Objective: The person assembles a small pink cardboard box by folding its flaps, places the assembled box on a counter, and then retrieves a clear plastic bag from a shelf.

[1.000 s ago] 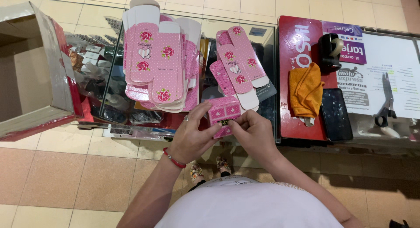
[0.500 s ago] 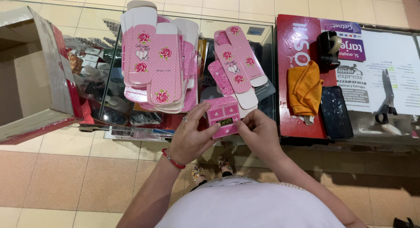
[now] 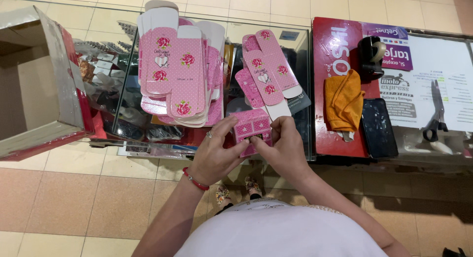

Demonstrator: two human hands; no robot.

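Both hands meet on one small pink dotted cardboard box with rose prints, held just above the near edge of the glass surface. The left hand has its grip closed on the box's left side, thumb along the near edge and fingers curled over the top; a ring sits on one finger and a red cord bracelet circles the wrist. The right hand pinches the box's right side, its grip shut on it with thumb and forefinger at the near right corner.

Just beyond the grip, a short stack of flat pink rose-printed box blanks lies on the glass. Farther beyond and to the left of the grip is a larger fanned pile of the same flat pink blanks. Well to the left sits an open brown cardboard carton with a red outer side. To the right of the grip lie a folded orange cloth, a black phone, a black tape dispenser and black-handled scissors.
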